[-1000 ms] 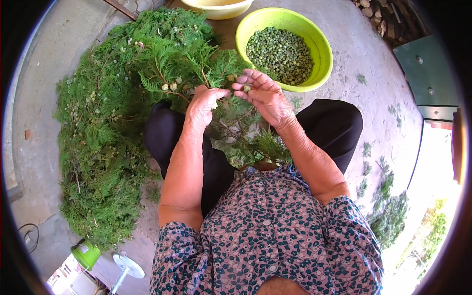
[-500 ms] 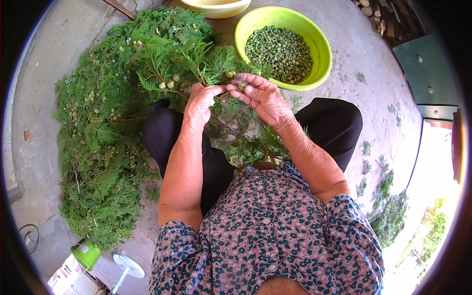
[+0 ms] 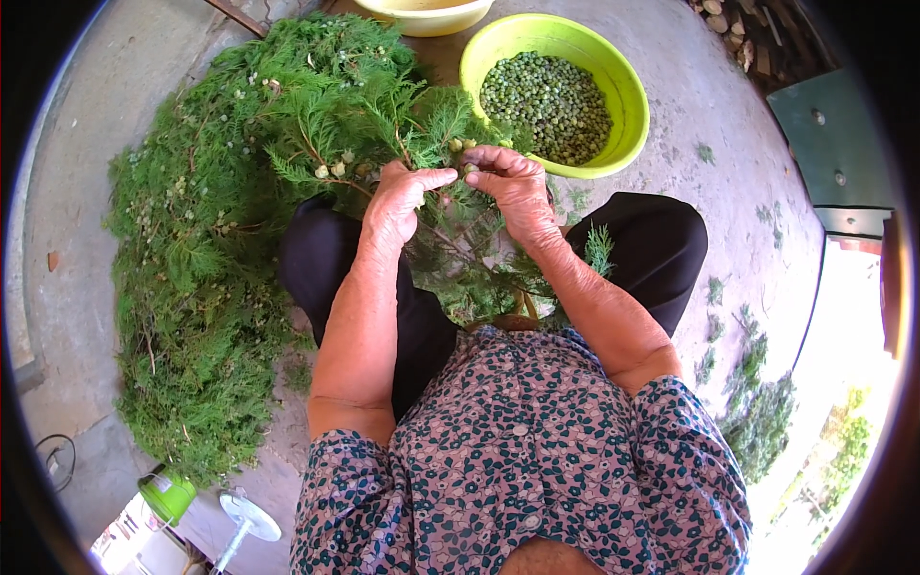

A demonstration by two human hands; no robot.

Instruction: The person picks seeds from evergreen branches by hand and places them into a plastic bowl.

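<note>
My left hand (image 3: 395,203) is closed around a leafy conifer branch (image 3: 446,117), its thumb stretched toward the right. Facing it, my right hand (image 3: 518,195) pinches a small green cone (image 3: 471,170) between thumb and fingers, close to the left thumb tip. A few more cones (image 3: 456,146) show on the sprig just beyond the fingertips. Whether the pinched cone is still joined to the branch, I cannot tell. Past my right hand stands a lime-green basin (image 3: 630,115), partly filled with picked green cones (image 3: 546,105).
A large heap of cut conifer branches (image 3: 192,287) spreads along my left. Behind it sits a pale yellow basin (image 3: 431,17). Sprigs (image 3: 757,402) lie on the concrete floor at right, near a green metal panel (image 3: 832,144). A green bucket (image 3: 170,498) and white fan (image 3: 249,517) are at lower left.
My right hand has drawn its fingers in, from loosely spread around a cone to a tighter pinch. My left hand has shifted slightly right, still on the branch.
</note>
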